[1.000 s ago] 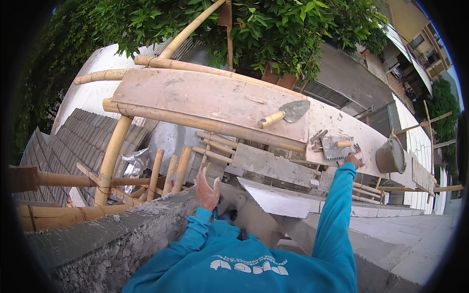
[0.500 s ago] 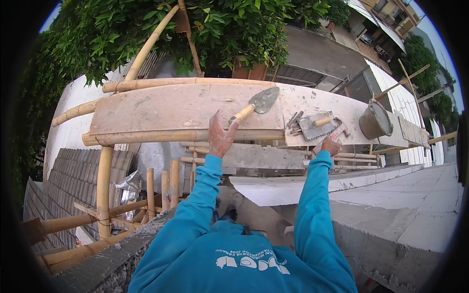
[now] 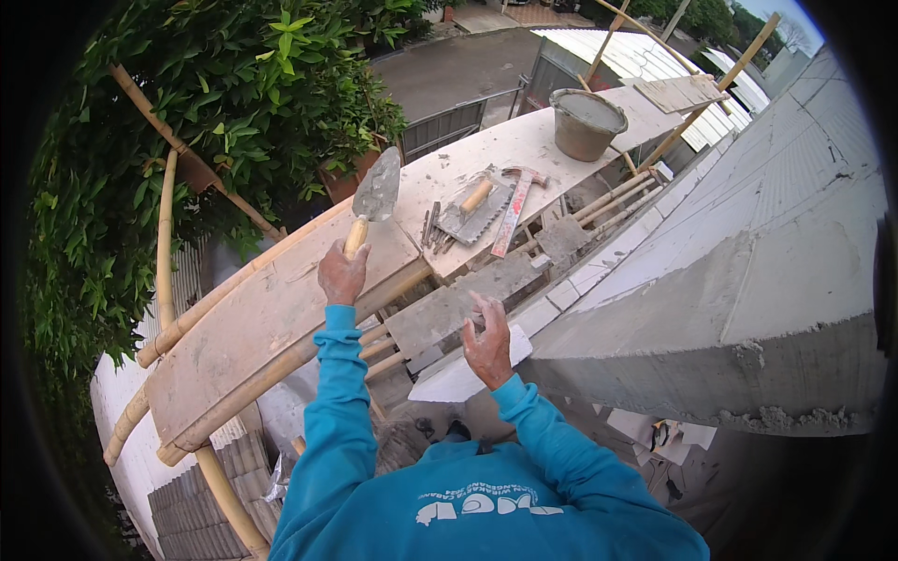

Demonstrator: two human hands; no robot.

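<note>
My left hand (image 3: 341, 276) is closed round the wooden handle of a pointed trowel (image 3: 378, 192), whose grey, mortar-smeared blade points away from me above the plank. My right hand (image 3: 486, 344) holds nothing, its fingers bent and apart, just this side of the boards. Beyond it on the pale board lie a notched trowel (image 3: 463, 224) with a wooden handle, several short dark tools (image 3: 430, 224), and a hammer (image 3: 513, 210) with a red-and-white handle. Farther along stands a bucket (image 3: 582, 138) of grey mix.
A plank walkway (image 3: 243, 351) on bamboo poles (image 3: 166, 243) crosses ahead. A grey concrete wall edge (image 3: 711, 374) runs along my right, with white boards (image 3: 449, 383) below my right hand. Leafy branches (image 3: 103, 187) fill the left; a road (image 3: 440, 70) and sheet roofs lie below.
The view has turned to the right. My left hand has taken hold of the pointed trowel and raised it; my right hand has drawn back from beside the hammer.
</note>
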